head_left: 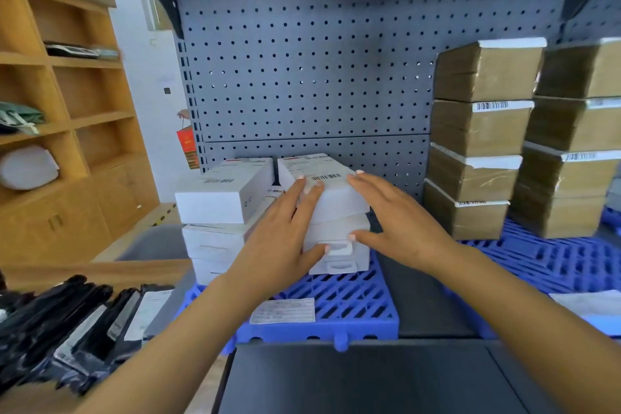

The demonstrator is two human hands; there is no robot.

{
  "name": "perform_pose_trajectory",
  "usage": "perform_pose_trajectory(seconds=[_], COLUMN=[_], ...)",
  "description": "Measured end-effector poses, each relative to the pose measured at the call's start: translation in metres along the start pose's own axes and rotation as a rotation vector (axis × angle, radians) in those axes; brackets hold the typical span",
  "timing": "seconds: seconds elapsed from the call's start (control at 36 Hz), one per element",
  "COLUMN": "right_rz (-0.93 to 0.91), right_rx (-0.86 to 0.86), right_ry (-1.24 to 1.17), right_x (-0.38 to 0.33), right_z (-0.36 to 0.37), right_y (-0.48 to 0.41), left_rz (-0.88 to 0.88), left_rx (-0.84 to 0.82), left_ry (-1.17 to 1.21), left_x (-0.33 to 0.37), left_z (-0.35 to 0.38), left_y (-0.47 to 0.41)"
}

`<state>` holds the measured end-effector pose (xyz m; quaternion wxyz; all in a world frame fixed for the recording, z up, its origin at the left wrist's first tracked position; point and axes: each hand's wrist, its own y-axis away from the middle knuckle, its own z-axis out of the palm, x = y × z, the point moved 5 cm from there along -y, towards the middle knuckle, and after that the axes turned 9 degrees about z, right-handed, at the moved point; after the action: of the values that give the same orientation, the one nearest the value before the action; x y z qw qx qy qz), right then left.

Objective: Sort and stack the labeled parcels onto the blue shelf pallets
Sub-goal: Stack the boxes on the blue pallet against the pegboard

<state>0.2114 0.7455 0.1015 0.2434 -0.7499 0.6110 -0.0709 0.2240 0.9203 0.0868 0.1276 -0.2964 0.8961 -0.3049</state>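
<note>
Two stacks of white labeled boxes stand side by side on a blue pallet (pixel 353 316) on the dark shelf. My left hand (pixel 282 239) lies on the left side of the top white box (pixel 322 178) of the right stack, thumb low on the stack's front. My right hand (pixel 400 222) presses its right side, thumb against the boxes below. Both hands hold that box between them. The left stack (pixel 221 191) stands untouched beside it. A loose paper label (pixel 282 311) lies on the pallet in front.
Brown taped parcels (pixel 484 131) are stacked in two columns on a second blue pallet (pixel 554 259) to the right. Black bagged parcels (pixel 67 326) lie at lower left. A wooden cabinet (pixel 67 131) stands on the left. A perforated back panel (pixel 309 70) closes the shelf.
</note>
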Motion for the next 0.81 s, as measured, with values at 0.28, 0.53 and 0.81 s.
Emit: perform_pose_trajectory(seconds=[0.28,0.53,0.81], right_rz=[0.033,-0.067,-0.029], right_rx=[0.051,0.229,0.161], right_ry=[-0.079,0.093,0.031], right_x=[-0.001,0.002,0.005], right_z=[0.002,0.004,-0.007], right_y=[0.002,0.012,0.011], left_rz=[-0.019,0.027,0.005], left_rx=[0.052,0.096,-0.003], left_ry=[0.016,0.055,0.066], left_x=[-0.007,-0.005,-0.01], left_z=[0.006,-0.001,-0.012], left_y=[0.0,-0.005,-0.023])
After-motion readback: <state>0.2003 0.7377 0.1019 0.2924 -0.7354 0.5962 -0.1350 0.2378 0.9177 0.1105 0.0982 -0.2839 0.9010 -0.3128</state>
